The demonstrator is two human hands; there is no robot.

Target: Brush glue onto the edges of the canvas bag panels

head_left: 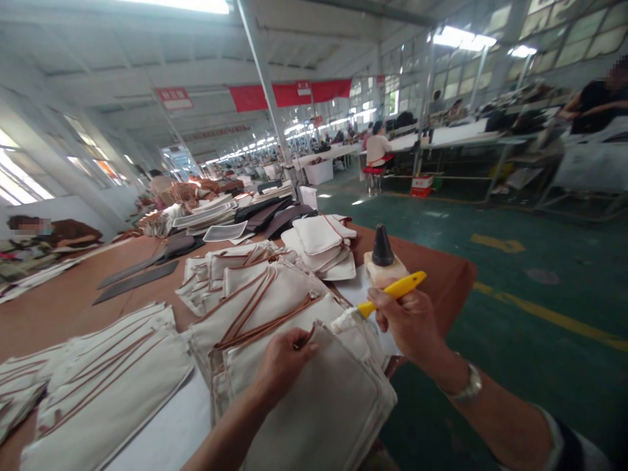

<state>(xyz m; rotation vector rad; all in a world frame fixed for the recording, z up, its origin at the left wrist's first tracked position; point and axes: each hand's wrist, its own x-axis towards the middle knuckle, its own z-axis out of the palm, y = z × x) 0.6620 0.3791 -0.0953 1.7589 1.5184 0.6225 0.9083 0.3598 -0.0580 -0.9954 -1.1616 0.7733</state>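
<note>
My right hand [405, 320] is closed round the yellow handle of a brush [396, 288], its pale, coated-looking head against the edge of a cream fabric piece. My left hand [287, 360] pinches the brown-trimmed edge of a cream bag panel [324, 392], which lies over other panels at the table's near edge. Just beyond my right hand stands a whitish container with a black cone-shaped top [383, 247]. White paper shows partly beneath it. What sits under the brush head is hard to make out.
More cream panels with brown trim [118, 373] lie on the left of the brown table [454, 261]. Dark strips [135, 281] and stacked pieces [318, 239] are farther back. A metal pole [267, 85] rises beyond the table. Several people sit at other workstations.
</note>
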